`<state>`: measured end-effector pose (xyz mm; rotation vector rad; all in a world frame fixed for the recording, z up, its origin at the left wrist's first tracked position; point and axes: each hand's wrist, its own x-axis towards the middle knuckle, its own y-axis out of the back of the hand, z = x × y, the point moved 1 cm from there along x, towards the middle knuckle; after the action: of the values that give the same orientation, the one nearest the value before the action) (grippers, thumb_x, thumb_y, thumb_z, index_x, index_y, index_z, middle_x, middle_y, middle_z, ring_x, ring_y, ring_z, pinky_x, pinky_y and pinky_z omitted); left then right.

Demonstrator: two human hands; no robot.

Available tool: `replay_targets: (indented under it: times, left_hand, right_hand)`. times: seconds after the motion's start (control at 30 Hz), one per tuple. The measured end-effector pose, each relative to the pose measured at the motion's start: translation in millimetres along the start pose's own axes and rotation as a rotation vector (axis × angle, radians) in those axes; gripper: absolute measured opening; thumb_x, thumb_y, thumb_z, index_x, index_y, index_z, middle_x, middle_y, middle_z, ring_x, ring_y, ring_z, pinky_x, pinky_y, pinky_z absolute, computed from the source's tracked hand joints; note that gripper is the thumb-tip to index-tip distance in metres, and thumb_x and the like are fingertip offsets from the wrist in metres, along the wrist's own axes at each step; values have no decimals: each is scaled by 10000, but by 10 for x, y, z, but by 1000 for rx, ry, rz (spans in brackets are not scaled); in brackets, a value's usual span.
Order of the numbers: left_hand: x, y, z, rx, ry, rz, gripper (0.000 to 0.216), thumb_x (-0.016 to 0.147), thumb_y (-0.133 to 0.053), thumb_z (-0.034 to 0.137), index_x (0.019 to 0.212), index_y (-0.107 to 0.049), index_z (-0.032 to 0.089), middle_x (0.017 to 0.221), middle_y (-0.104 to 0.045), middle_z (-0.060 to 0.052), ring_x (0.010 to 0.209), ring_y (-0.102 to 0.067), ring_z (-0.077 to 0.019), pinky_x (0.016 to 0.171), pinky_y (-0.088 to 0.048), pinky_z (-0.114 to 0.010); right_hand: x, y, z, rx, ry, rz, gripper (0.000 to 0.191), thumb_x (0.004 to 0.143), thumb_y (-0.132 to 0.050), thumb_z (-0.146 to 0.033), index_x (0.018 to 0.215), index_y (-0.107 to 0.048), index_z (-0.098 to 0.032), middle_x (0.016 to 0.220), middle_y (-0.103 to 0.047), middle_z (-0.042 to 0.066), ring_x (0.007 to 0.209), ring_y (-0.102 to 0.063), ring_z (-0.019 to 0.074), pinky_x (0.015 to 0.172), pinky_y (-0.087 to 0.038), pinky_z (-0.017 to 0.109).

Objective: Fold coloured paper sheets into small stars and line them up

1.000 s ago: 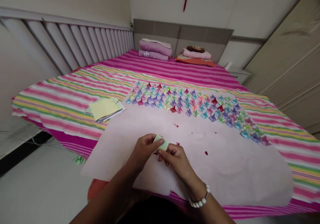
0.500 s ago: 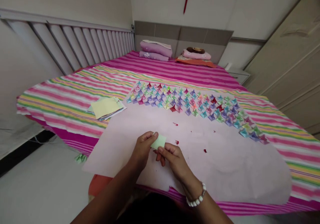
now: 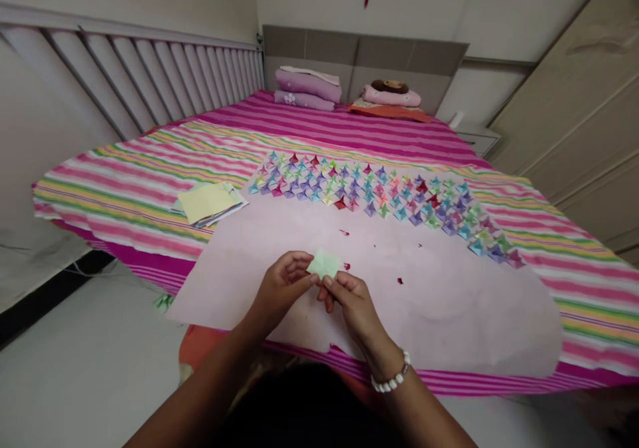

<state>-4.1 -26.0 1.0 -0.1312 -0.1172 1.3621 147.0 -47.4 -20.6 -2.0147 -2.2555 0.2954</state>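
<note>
A small light green piece of folding paper (image 3: pixel 323 263), with crease lines meeting near its middle, is held above the white sheet (image 3: pixel 279 235). My right hand (image 3: pixel 352 301) pinches its lower edge between thumb and fingers. At the paper's left corner is my left hand (image 3: pixel 284 285), its thumb and fingertips curved round that side. Beyond both hands, rows of small folded paper pieces (image 3: pixel 369 192) in many colours stand on the sheet. To the left lies a stack of paper squares (image 3: pixel 210 203), pale yellow on top.
Small red scraps (image 3: pixel 400 280) are scattered on the sheet, which covers part of a striped bedspread (image 3: pixel 124 175). Folded purple bedding (image 3: pixel 307 88) and a pink and orange pile (image 3: pixel 392 102) rest by the headboard (image 3: pixel 324 45). A white railing (image 3: pixel 164 68) runs along the left.
The green paper has been turned to a diamond position, showing its creases. My left thumb has slid from its upper corner down to the lower left. The camera view has shifted slightly.
</note>
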Motion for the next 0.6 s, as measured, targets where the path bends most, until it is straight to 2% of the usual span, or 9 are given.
replay_targets:
  times: [0.13, 0.27, 0.43, 0.5, 0.53, 0.6]
  left_hand:
    - [-19, -34, -14, -4, -22, 32, 291, 680, -753, 259, 906, -597, 162, 816, -666, -21, 721, -636, -143, 709, -497, -280]
    - [-34, -84, 27, 17, -37, -15, 222, 696, -746, 249, 846, -613, 154, 749, -664, -7, 712, -633, -139, 703, -490, -264]
    - [-38, -123, 60, 80, -46, -38, 195, 729, -721, 277, 858, -655, 146, 742, -682, -16, 706, -626, -145, 705, -488, -267]
    - [-33, -125, 68, 98, -50, -13, 203, 724, -728, 285, 861, -664, 149, 773, -699, -23, 716, -629, -147, 715, -491, -270]
    - [-30, -125, 73, 105, -48, -2, 209, 721, -731, 288, 865, -669, 151, 800, -709, -29, 728, -632, -149, 724, -492, -272]
    - [-26, -126, 87, 112, -43, -2, 219, 718, -735, 294, 875, -675, 153, 847, -721, -39, 753, -639, -156, 743, -494, -278]
  right_hand:
    - [-36, 0, 0, 19, -4, -8, 317, 789, -651, -447, 654, -645, -160, 599, -629, 12, 498, -475, 102, 596, -410, 268]
    - [-60, 7, -32, 10, 16, -15, 308, 804, -641, -428, 656, -644, -159, 571, -606, 0, 495, -470, 97, 578, -391, 256]
    - [-69, 41, -65, -30, 52, -26, 282, 805, -646, -417, 692, -648, -159, 574, -578, -10, 516, -478, 99, 561, -389, 248]
    - [-59, 77, -59, -25, 85, 10, 233, 768, -693, -395, 809, -662, -167, 592, -558, -26, 539, -486, 100, 564, -398, 242]
    - [-52, 101, -56, -15, 108, 41, 269, 739, -726, -374, 914, -662, -180, 624, -557, -33, 553, -490, 98, 568, -403, 238]
    - [-40, 153, -59, 12, 156, 90, 505, 686, -778, -335, 1147, -607, -225, 764, -587, -24, 592, -502, 91, 588, -421, 236]
